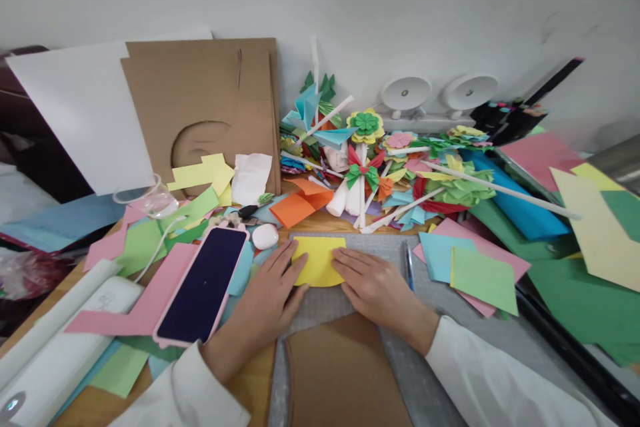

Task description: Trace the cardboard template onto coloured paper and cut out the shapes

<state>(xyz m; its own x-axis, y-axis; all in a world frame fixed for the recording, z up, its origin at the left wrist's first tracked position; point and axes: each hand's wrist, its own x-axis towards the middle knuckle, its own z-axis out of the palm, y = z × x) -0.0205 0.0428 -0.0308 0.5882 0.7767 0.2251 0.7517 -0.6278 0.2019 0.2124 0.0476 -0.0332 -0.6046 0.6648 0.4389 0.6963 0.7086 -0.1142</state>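
A sheet of yellow paper (320,260), its lower edge slightly bowed, lies on the grey cutting mat (315,314) in front of me. My left hand (270,290) holds its left side, with fingertips on the paper and the thumb near the lower left corner. On the right edge, the fingers of my right hand (373,280) are pressed together and grip the sheet. Nearer to me is a piece of brown cardboard (345,374). A pen (409,266) rests on the mat just beyond my right hand.
A phone (203,284) lies left of my left hand, by a white device (75,347) and paper scraps. Paper flowers (365,124) on white sticks crowd the back. Cardboard sheets (200,94) lean against the wall. Light green paper (484,278) lies at right.
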